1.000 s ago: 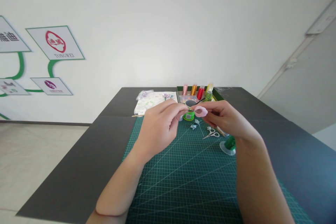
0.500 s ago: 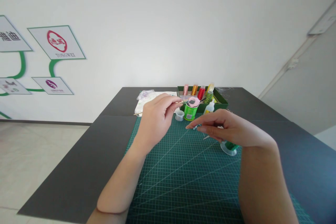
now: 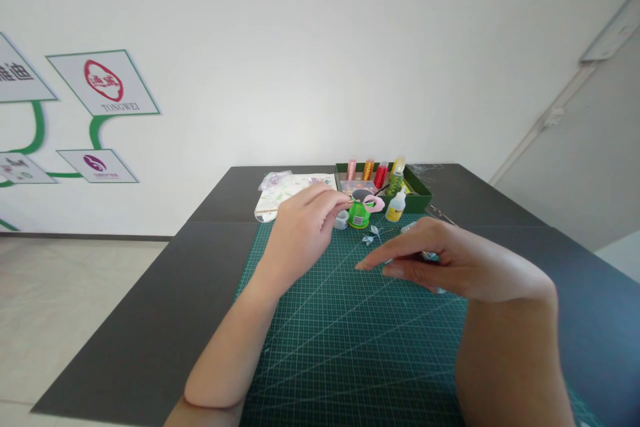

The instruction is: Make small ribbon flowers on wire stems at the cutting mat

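Note:
My left hand (image 3: 305,233) is raised above the cutting mat's far left part, its thumb and fingers pinched together. A thin stem runs from the pinch, with a rounded pink piece (image 3: 374,203) at what looks like its far end, in front of the green can (image 3: 359,215). My right hand (image 3: 440,257) hovers over the mat (image 3: 350,347), index finger and thumb stretched out and apart, with nothing seen between them. Small pale leaf-like pieces on wire (image 3: 371,236) lie beyond its fingertips. Part of a spool behind this hand is mostly hidden.
Behind the can stands a dark green box (image 3: 423,200) with several coloured tubes (image 3: 381,175). A white glue bottle (image 3: 395,205) and a small clear cup (image 3: 341,220) stand near it. White paper (image 3: 280,197) lies at the left; a metal tool (image 3: 443,215) lies at the right.
My right hand has moved slightly down and right, uncovering the glue bottle and pale leaf-like pieces. The pink piece has turned and dropped a little beside the can's mouth.

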`<state>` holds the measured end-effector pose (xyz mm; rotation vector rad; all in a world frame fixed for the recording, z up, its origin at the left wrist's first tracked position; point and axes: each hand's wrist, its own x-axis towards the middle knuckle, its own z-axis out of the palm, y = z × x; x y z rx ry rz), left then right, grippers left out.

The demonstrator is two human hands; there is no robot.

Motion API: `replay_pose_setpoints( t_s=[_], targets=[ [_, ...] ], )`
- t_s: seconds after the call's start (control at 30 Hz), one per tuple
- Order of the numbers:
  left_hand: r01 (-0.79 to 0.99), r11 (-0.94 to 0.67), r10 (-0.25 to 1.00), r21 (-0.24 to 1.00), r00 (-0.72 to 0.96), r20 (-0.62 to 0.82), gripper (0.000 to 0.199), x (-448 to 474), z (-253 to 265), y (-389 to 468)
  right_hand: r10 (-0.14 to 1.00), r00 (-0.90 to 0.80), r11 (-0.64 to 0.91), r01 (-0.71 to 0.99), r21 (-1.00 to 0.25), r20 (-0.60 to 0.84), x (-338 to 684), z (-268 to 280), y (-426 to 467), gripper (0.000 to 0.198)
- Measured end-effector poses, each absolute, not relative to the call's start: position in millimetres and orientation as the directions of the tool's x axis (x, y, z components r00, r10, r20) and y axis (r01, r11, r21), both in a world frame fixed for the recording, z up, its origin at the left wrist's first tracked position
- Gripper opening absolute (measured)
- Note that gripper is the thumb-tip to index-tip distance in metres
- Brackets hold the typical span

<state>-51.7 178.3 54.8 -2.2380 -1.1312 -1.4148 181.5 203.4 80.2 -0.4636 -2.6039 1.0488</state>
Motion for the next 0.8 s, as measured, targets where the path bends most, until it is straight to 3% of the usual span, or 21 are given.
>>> replay_pose_setpoints(
  t_s=[0.4,0.57,0.8],
  targets=[
    [0.791,-0.608,0.487,0.06,0.312,0.816,0.018,-48.8,52.7,177.1,0.294,-0.945,0.705,0.114,-0.7,0.142,190.3,88.5,194.8,0.029],
    [0.793,-0.609,0.513,0.021,0.373,0.773,0.021,-47.6,52.9,175.8,0.354,-0.903,0.695,0.079,-0.714,0.244,193.9,88.4,190.6,0.029],
    [0.774,-0.629,0.567,-0.065,0.515,0.643,0.026,-40.9,55.0,169.4,0.475,-0.688,0.679,-0.109,-0.726,0.548,202.3,76.8,197.8,0.025]
  ],
)
